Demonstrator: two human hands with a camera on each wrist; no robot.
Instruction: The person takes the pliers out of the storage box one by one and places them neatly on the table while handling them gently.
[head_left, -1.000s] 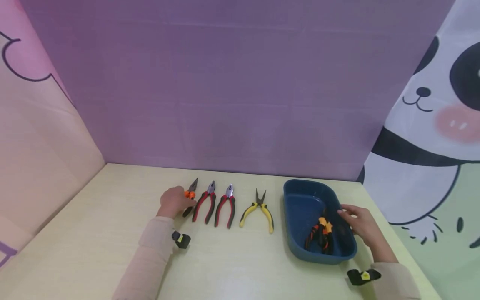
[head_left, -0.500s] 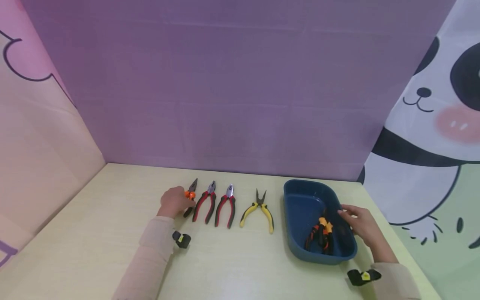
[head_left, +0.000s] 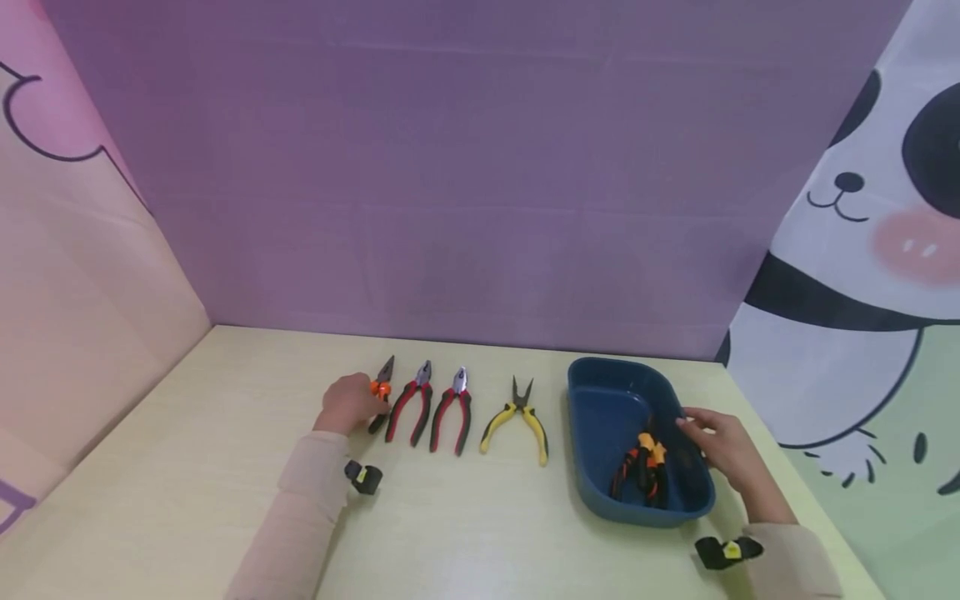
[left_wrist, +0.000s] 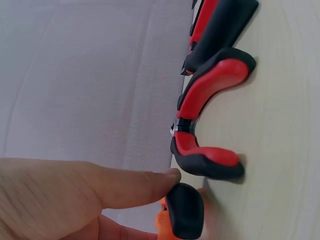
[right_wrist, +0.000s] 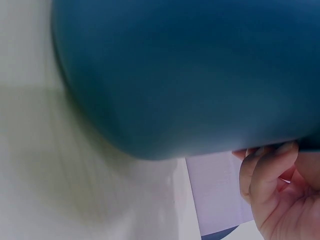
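At the left end of a row of pliers, my left hand pinches orange-and-black pliers, whose pointed nose faces the back wall. In the left wrist view the thumb lies against the black handle end; the other fingers are partly hidden. Just right of them lie red-and-black pliers and a second red-and-black pair. My right hand holds the right rim of a blue plastic bin, thumb on the rim and fingers curled against its outer side. Inside the bin are orange-and-black pliers, bunched together.
Yellow-and-black long-nose pliers lie with handles spread between the red pairs and the bin. All of this is on a pale wooden table. A purple wall covering rises at the table's back edge, and a panda-print sheet hangs at right.
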